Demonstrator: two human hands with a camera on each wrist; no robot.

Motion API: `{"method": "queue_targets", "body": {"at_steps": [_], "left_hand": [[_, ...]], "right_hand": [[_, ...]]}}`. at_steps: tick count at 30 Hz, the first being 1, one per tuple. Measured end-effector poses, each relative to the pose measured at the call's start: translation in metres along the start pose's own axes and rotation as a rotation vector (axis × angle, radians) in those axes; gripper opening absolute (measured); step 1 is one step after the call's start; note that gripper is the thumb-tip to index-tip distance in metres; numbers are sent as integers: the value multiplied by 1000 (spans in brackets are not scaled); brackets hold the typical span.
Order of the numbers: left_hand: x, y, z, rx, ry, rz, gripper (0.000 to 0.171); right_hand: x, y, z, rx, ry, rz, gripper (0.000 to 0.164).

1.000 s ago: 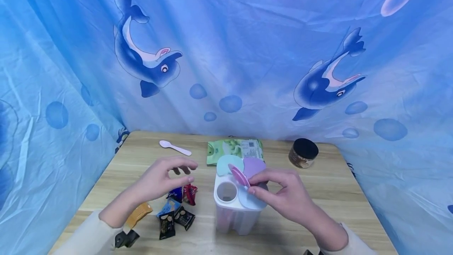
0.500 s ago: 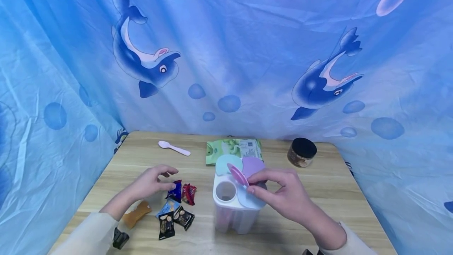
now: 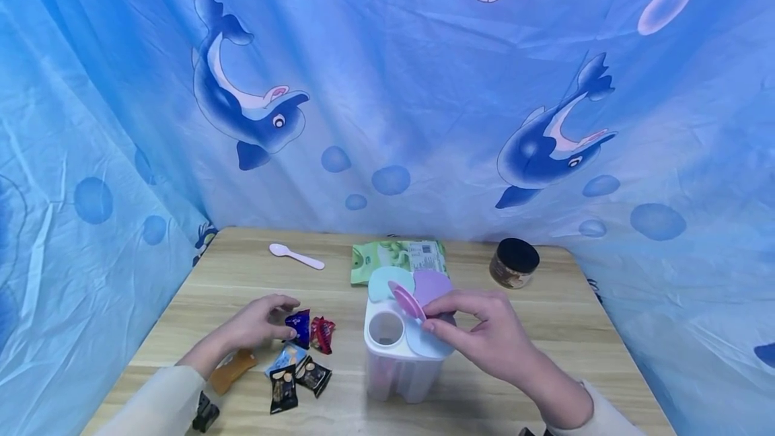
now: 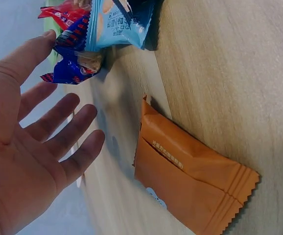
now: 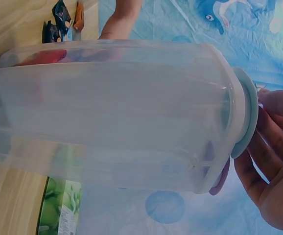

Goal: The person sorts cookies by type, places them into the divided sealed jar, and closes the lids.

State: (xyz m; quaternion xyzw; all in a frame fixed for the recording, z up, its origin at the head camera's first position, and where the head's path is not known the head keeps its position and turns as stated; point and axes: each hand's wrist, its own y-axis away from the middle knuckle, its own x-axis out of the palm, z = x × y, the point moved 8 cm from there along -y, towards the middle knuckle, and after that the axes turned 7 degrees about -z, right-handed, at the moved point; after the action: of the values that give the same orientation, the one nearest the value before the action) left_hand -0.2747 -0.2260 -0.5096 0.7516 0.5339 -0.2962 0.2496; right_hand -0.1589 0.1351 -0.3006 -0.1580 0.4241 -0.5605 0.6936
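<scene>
My left hand (image 3: 259,323) reaches down to a blue-wrapped candy (image 3: 299,328), its thumb tip right at the wrapper and its other fingers spread in the left wrist view. A red-wrapped candy (image 3: 323,334) lies against the blue one. With thumb and fingers, my right hand (image 3: 481,328) pinches the raised pink lid (image 3: 406,301) of a clear storage container (image 3: 402,377). Beside that lid the round opening (image 3: 385,328) is uncovered. The container's mint lid (image 3: 390,284), purple lid (image 3: 433,285) and pale blue lid (image 3: 426,342) lie flat.
Nearer me lie a light blue packet (image 3: 286,357), black packets (image 3: 283,390) and an orange packet (image 4: 185,176). Behind the container is a green bag (image 3: 378,254). A pink spoon (image 3: 297,256) lies back left; a black-lidded jar (image 3: 513,264) stands back right.
My left hand has moved left and down from beside the container to the blue-wrapped candy. My right hand has stayed on the raised pink lid.
</scene>
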Motion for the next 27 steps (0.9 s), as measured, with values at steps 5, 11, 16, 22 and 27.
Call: {"method": "queue_targets", "body": {"at_steps": [5,11,16,22,27], "left_hand": [[3,-1,2,-24,33,24,54],[3,-5,1,-21,45,4,48],[7,-7,3,-15,66,30,59],[6,-5,2,2,66,27,61],[-2,-3,-1,2,78,-31,60]], "right_hand": [[0,2,-1,4,-1,-3,18],[-1,2,-1,-3,-6,-9,18],[-1,1,0,-16,-19,-15,19],[-1,2,-2,-18,-25,-15,16],[0,4,-5,5,-20,-11,15]]}}
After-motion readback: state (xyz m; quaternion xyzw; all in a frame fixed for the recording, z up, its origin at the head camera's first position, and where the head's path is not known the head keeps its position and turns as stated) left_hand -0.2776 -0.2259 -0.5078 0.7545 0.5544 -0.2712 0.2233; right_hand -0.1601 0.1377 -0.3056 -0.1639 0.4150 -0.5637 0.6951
